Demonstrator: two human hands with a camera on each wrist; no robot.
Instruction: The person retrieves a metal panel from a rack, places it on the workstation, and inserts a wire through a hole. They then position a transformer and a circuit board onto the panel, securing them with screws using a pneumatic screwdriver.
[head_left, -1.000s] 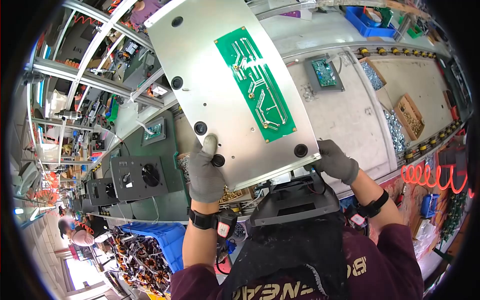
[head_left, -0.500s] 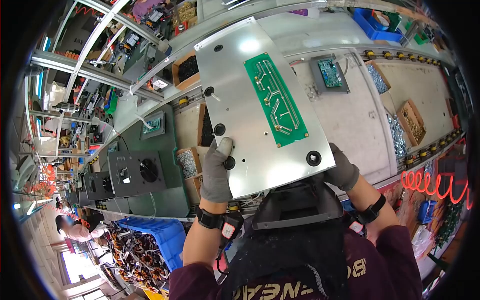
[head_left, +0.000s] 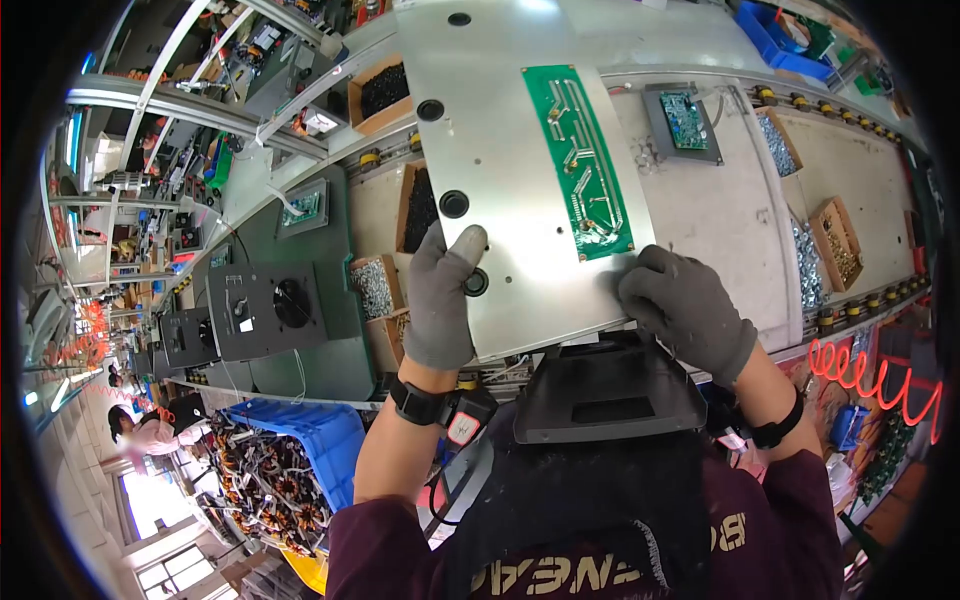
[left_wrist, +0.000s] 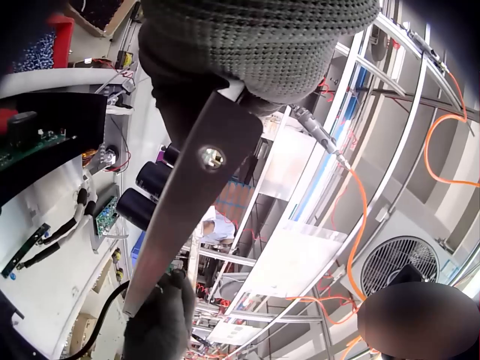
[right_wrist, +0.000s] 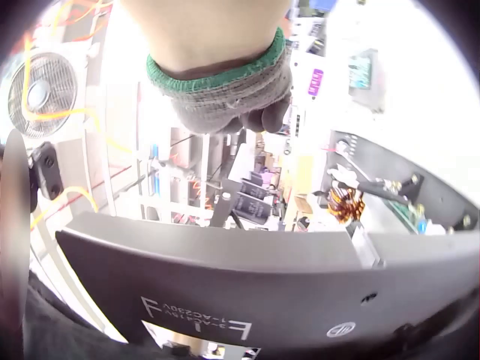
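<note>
1. Change from the earlier frames: the large silver sheet-metal plate now stands steeper and nearer the middle of the frame. Its near edge sits lower. The right hand, formerly under the lower right corner, now lies over that corner and covers the black grommet seen there before. The left hand keeps its place at the lower left edge.
2. Surface and room: a pale grey bench runs across the upper right. It carries open cardboard boxes of screws and a small green board on a grey tray. A black fan panel lies at centre left, and a blue plastic bin of wound coils sits at lower left. A red coiled hose hangs at the right edge.
3. Position: the plate is held in the air above the bench, between both gloved hands. A long green circuit board is fixed to its right half.
4. Hand state: the left hand grips the near edge, its thumb on top beside a black round grommet. The right hand grips the lower right corner with curled fingers, just below the circuit board.
</note>
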